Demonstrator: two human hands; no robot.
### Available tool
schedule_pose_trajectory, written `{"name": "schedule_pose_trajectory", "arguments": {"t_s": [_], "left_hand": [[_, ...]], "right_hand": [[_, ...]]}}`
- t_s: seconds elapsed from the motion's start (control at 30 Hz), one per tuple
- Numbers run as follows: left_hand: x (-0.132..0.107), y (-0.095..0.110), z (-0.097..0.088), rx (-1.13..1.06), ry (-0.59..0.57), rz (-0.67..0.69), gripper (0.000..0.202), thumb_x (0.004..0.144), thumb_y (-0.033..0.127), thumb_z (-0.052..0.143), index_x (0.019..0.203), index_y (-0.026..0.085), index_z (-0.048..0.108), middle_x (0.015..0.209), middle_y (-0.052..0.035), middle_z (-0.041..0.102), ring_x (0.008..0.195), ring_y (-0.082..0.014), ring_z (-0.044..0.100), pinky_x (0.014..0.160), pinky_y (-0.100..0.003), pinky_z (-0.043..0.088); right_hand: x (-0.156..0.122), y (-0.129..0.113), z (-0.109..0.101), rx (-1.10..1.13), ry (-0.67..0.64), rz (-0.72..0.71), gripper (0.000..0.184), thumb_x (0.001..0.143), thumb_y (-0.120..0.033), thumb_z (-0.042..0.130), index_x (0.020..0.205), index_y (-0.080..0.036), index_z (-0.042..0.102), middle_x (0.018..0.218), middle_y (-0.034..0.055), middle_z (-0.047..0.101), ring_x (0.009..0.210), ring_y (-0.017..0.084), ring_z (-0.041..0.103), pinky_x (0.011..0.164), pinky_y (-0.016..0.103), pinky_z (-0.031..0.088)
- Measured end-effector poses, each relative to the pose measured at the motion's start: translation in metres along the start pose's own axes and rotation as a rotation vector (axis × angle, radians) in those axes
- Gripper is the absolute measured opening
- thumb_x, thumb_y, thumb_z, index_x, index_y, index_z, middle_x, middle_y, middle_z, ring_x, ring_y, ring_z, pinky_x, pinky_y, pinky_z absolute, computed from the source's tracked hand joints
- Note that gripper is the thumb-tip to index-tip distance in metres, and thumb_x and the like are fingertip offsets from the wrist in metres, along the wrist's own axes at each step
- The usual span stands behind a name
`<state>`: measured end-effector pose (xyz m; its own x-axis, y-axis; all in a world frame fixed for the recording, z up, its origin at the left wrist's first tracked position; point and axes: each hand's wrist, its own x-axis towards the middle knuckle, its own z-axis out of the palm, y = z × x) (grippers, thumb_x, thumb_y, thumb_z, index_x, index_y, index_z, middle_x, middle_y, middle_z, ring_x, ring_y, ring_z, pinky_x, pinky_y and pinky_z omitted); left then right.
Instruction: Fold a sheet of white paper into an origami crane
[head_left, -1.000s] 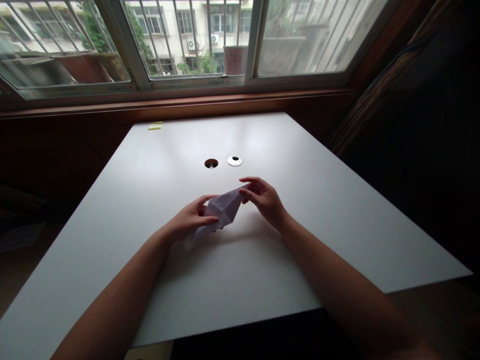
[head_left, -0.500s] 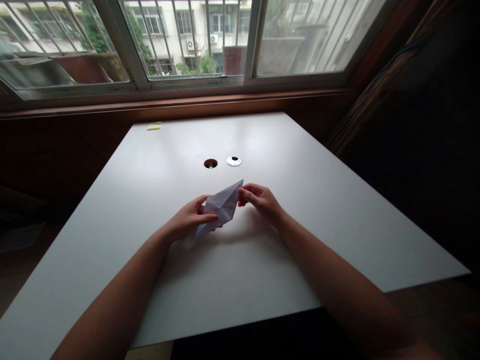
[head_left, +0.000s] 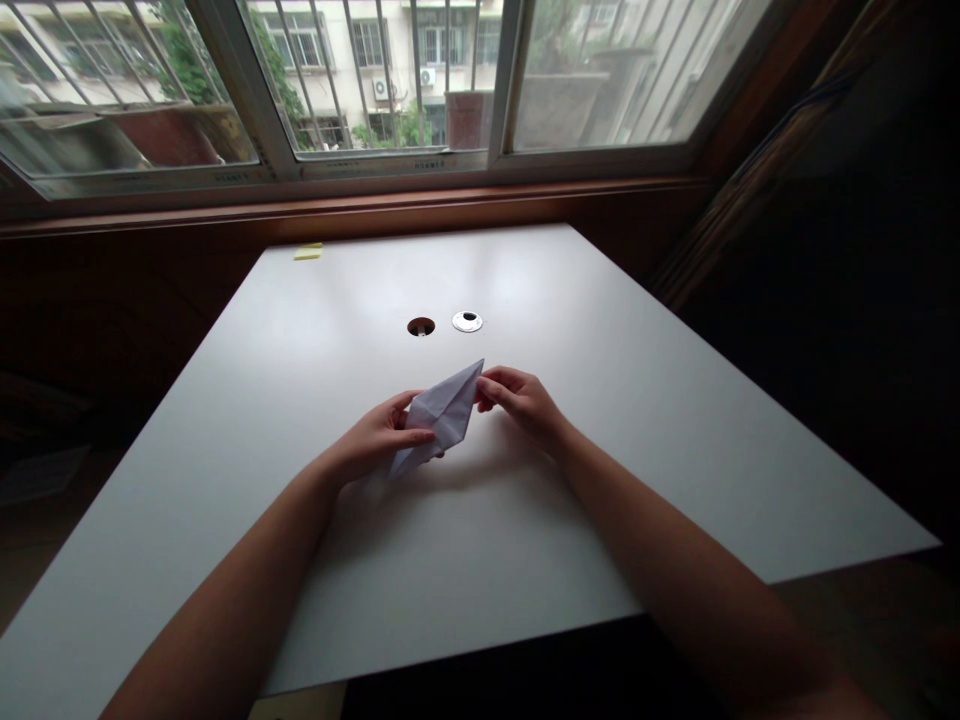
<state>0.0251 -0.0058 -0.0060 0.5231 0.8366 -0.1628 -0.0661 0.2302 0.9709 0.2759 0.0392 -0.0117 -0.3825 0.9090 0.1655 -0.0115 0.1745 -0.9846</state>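
Note:
A folded piece of white paper (head_left: 445, 412), shaped like a long pointed diamond, is held just above the white table (head_left: 600, 430) near its middle. My left hand (head_left: 381, 440) pinches its lower left part between thumb and fingers. My right hand (head_left: 519, 401) pinches its right edge close to the upper tip. The paper's upper point aims away from me, toward the window; its lower point reaches the table by my left hand.
A round open cable hole (head_left: 421, 327) and a white grommet cap (head_left: 467, 321) lie beyond the paper. A small yellow note (head_left: 308, 252) sits at the table's far left edge. A barred window (head_left: 390, 80) runs along the back. Dark wood walls flank the table.
My right hand slid back from the paper's tip to its right edge and closed its fingers. The paper's upper point now stands free. My left hand stayed put.

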Motion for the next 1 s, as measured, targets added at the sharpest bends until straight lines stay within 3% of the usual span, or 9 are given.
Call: {"name": "schedule_pose_trajectory", "arguments": {"t_s": [0.2, 0.33, 0.53, 0.73, 0.87, 1.0], "left_hand": [[0.0, 0.0, 0.0, 0.015, 0.001, 0.006, 0.06, 0.079, 0.028, 0.077, 0.131, 0.017, 0.05, 0.109, -0.0131, 0.07, 0.087, -0.0232, 0.071, 0.077, -0.034, 0.056], [0.0, 0.0, -0.001, 0.023, 0.018, 0.017, 0.06, 0.08, 0.029, 0.076, 0.132, 0.017, 0.048, 0.101, -0.0121, 0.071, 0.082, -0.0235, 0.072, 0.071, -0.033, 0.057], [0.0, 0.001, 0.0, 0.042, 0.11, 0.036, 0.073, 0.082, 0.034, 0.074, 0.143, 0.025, 0.034, 0.1, -0.0094, 0.068, 0.082, -0.025, 0.072, 0.064, -0.032, 0.058], [0.004, -0.005, -0.007, 0.041, 0.251, 0.09, 0.07, 0.081, 0.037, 0.074, 0.14, 0.026, 0.039, 0.101, -0.0059, 0.062, 0.076, -0.0199, 0.071, 0.055, -0.022, 0.052], [0.004, -0.006, -0.009, 0.019, 0.252, 0.094, 0.068, 0.081, 0.037, 0.074, 0.14, 0.024, 0.041, 0.094, -0.0038, 0.062, 0.071, -0.0143, 0.068, 0.051, -0.016, 0.044], [0.003, -0.005, -0.01, 0.01, 0.233, 0.055, 0.067, 0.081, 0.038, 0.074, 0.139, 0.024, 0.043, 0.095, -0.0047, 0.064, 0.068, -0.0113, 0.066, 0.05, -0.015, 0.039]], "right_hand": [[0.001, 0.005, 0.001, -0.004, -0.079, 0.068, 0.035, 0.083, -0.049, 0.067, 0.078, -0.015, 0.067, 0.068, 0.0024, 0.066, 0.064, 0.013, 0.06, 0.064, 0.027, 0.048], [0.002, 0.005, 0.001, -0.007, -0.07, 0.059, 0.034, 0.083, -0.048, 0.067, 0.075, -0.015, 0.066, 0.067, 0.0026, 0.065, 0.063, 0.013, 0.059, 0.063, 0.028, 0.047], [0.002, 0.005, 0.001, 0.011, 0.019, 0.052, 0.033, 0.082, -0.046, 0.068, 0.071, -0.015, 0.064, 0.066, 0.0028, 0.066, 0.061, 0.013, 0.058, 0.062, 0.028, 0.047], [0.005, 0.015, 0.0, -0.03, 0.164, 0.025, 0.035, 0.086, -0.051, 0.061, 0.077, -0.017, 0.063, 0.069, 0.0026, 0.064, 0.062, 0.014, 0.059, 0.063, 0.028, 0.048], [0.006, 0.017, -0.002, -0.11, 0.349, -0.059, 0.031, 0.082, -0.049, 0.067, 0.093, -0.021, 0.058, 0.095, 0.0038, 0.065, 0.081, 0.017, 0.063, 0.067, 0.03, 0.052], [0.005, 0.016, -0.003, -0.124, 0.349, -0.11, 0.04, 0.084, -0.045, 0.067, 0.118, -0.029, 0.054, 0.133, 0.0065, 0.054, 0.103, 0.021, 0.063, 0.081, 0.036, 0.055]]}}
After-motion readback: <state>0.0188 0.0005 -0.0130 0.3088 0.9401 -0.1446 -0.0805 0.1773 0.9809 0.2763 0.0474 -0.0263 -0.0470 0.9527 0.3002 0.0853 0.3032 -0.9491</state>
